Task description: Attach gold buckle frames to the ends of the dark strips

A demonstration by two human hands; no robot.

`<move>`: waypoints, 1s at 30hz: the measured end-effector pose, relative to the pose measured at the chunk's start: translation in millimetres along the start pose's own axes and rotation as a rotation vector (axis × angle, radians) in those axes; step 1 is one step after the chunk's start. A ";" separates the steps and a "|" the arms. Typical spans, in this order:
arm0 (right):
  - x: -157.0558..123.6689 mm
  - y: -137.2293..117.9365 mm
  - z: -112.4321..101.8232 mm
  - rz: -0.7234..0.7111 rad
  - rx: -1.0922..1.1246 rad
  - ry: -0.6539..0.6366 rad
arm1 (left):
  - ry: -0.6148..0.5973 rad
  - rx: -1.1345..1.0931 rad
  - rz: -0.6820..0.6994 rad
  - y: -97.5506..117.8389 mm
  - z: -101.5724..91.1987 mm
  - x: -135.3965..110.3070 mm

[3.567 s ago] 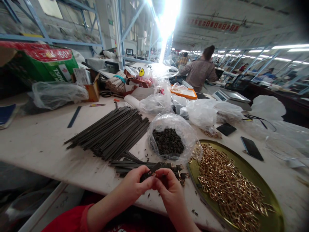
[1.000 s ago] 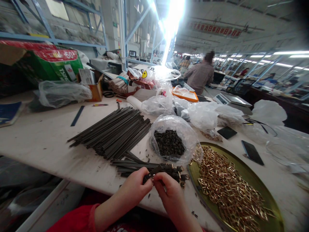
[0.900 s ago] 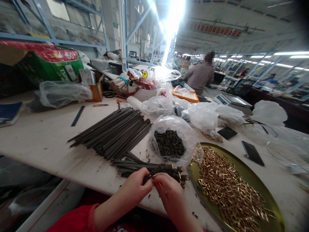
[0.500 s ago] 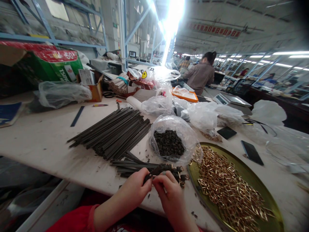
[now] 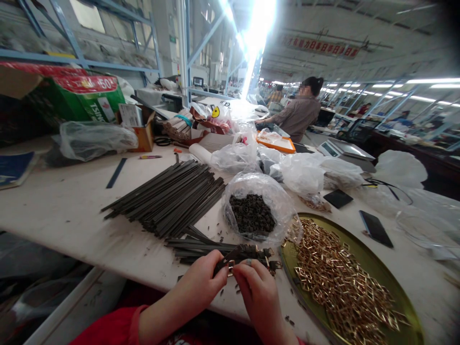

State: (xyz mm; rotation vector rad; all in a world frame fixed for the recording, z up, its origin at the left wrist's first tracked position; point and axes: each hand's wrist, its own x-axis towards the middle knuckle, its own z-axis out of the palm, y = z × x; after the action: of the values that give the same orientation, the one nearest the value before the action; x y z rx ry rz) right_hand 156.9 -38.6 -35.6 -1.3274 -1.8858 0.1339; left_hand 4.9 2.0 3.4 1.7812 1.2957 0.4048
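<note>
My left hand [image 5: 203, 280] is closed around the end of a dark strap [image 5: 230, 255] at the table's near edge. My right hand [image 5: 257, 290] pinches a small gold buckle [image 5: 230, 265] against that strap end. Just beyond my fingers lies a short row of straps with buckles fitted [image 5: 264, 255]. A large pile of long dark straps [image 5: 168, 196] lies to the left. An open plastic bag of small dark loops [image 5: 253, 213] stands behind my hands. To the right, a round gold tray [image 5: 362, 249] holds several loose gold buckles [image 5: 338, 282].
Clear plastic bags [image 5: 305, 170], two dark phones [image 5: 375, 227], a scale [image 5: 345, 151], an orange tray [image 5: 275, 140] and a green carton [image 5: 82, 96] crowd the table's far side. A person [image 5: 300, 115] sits farther along the bench. The table's front edge runs under my wrists.
My hands have stayed on the strap end; the right fingers shifted slightly and the gold buckle shows more plainly now. The person at the far bench has turned and leaned left.
</note>
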 end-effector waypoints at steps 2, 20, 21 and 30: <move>0.2 0.7 0.5 0.052 0.006 0.010 | 0.006 0.015 0.002 2.5 -0.5 -0.7; -5.2 5.6 -2.5 -0.089 0.011 0.015 | -0.043 -0.008 0.017 3.9 0.6 -5.2; -3.8 4.8 -2.2 -0.051 0.048 0.009 | -0.042 0.002 0.015 4.5 0.6 -5.6; -3.0 7.2 4.6 0.292 0.460 -0.088 | -0.126 -0.060 0.011 6.2 -6.6 -0.5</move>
State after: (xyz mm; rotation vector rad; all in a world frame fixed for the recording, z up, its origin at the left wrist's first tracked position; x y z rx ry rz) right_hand 159.6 -36.3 -43.9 -1.2736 -1.5902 0.7402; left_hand 3.9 4.1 12.1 1.7357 1.1743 0.3283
